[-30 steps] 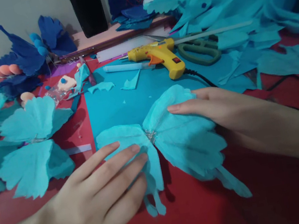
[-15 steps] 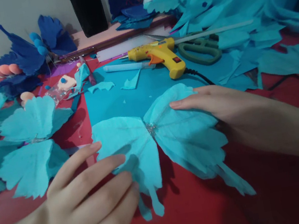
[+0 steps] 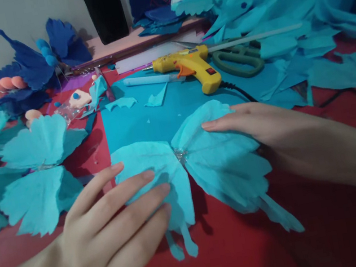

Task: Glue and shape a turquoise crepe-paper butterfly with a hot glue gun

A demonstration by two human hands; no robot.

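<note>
A light blue crepe-paper butterfly (image 3: 219, 163) lies on the red table, its two wings joined at a small silver wire knot (image 3: 180, 154). My left hand (image 3: 113, 233) rests flat on the left wing (image 3: 153, 162), fingers stretched out and slightly apart. My right hand (image 3: 259, 131) lies flat on the right wing, fingers straight and pointing left toward the knot. Neither hand grips anything. Thin paper tails hang from the lower edge of each wing.
A yellow glue gun (image 3: 192, 65) with a black cord lies behind the butterfly on a blue sheet (image 3: 135, 124). Green-handled scissors (image 3: 239, 59) lie to its right. Another light blue butterfly (image 3: 38, 175) sits at left, dark blue paper pieces (image 3: 33, 66) behind, a heap of blue paper (image 3: 298, 17) at right.
My left hand lifted and curled off the left wing half a second ago, then came back down flat on it. The right hand has hardly moved.
</note>
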